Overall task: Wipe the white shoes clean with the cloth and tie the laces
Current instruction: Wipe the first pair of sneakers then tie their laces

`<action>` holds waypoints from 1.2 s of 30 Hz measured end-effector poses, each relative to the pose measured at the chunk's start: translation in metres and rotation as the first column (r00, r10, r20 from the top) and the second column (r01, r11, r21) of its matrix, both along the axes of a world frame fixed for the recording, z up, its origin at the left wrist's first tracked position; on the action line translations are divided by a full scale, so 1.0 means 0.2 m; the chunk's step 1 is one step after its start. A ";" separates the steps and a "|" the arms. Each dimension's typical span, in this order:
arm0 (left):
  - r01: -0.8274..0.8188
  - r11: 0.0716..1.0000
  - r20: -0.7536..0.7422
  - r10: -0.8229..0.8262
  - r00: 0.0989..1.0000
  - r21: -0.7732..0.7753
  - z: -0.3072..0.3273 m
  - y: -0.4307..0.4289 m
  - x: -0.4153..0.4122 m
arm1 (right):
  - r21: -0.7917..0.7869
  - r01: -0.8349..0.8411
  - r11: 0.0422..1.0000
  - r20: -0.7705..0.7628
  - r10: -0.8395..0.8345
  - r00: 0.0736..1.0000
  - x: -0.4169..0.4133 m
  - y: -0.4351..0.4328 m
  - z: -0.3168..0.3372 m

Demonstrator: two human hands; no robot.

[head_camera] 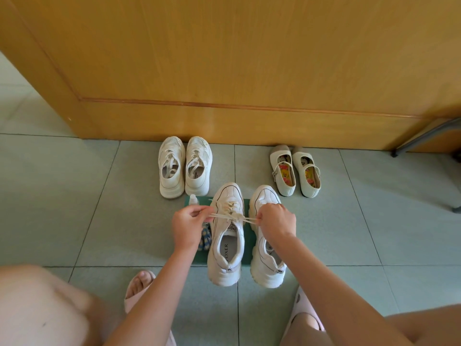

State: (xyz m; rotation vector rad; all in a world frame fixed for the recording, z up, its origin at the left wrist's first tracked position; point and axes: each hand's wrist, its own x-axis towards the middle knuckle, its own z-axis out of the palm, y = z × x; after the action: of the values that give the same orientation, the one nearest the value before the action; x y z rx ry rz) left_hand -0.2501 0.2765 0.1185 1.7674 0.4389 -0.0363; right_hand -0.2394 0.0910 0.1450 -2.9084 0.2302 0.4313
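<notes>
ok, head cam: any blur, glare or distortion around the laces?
Head view: laces, left hand and right hand are sharp, no glare on the shoe; head view: wide lens bows the door moulding and floor joints; head view: knee at lower left is soft; light even, shadows faint.

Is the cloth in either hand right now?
No: the left hand and right hand each pinch a lace end; the checked cloth lies on the green mat.

Left forearm (159,283), right forearm (324,275): bare. 2 pale pink slippers. Left slipper (131,295) open-toed, toes showing. Right slipper (303,311) has small dark mark on upper.
</notes>
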 end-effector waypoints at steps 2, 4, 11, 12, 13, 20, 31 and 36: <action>-0.097 0.985 -0.106 0.082 0.991 -0.142 0.00 0.01 0.00 | -0.018 -0.011 1.000 0.017 0.012 1.000 -0.01 0.01 0.00; -0.184 0.945 -0.197 0.132 0.971 -0.272 0.01 0.02 0.00 | -0.022 -0.010 1.000 0.024 0.011 1.000 -0.01 0.01 0.00; -0.015 0.967 -0.134 -0.020 0.991 -0.256 0.02 0.06 0.00 | 0.224 0.176 0.958 0.000 -0.181 0.983 0.00 0.00 0.03; 0.032 0.963 -0.132 -0.070 0.989 -0.268 0.03 0.08 0.00 | 0.370 0.253 0.894 -0.048 -0.253 0.966 0.02 -0.01 0.02; 0.076 0.956 -0.141 -0.120 0.983 -0.283 0.03 0.09 0.00 | 0.477 0.307 0.823 -0.089 -0.302 0.949 0.03 -0.02 0.02; 0.336 0.939 -0.125 -0.344 0.931 -0.078 0.05 0.13 0.01 | 0.329 0.283 0.901 -0.091 -0.268 0.959 0.02 -0.03 0.01; 0.280 0.954 -0.075 -0.273 0.959 0.102 0.05 0.15 0.03 | 0.201 0.184 0.962 -0.002 -0.188 0.982 0.01 -0.02 -0.01; 0.280 0.946 -0.072 -0.271 0.960 0.166 0.04 0.16 0.04 | 0.190 0.172 0.967 0.001 -0.175 0.985 0.00 -0.03 -0.02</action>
State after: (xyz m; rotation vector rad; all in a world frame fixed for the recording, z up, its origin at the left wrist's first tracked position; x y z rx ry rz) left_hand -0.2427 0.3085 0.1266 1.9942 0.2310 -0.2464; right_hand -0.2400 0.0847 0.1419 -2.6772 0.4141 0.3763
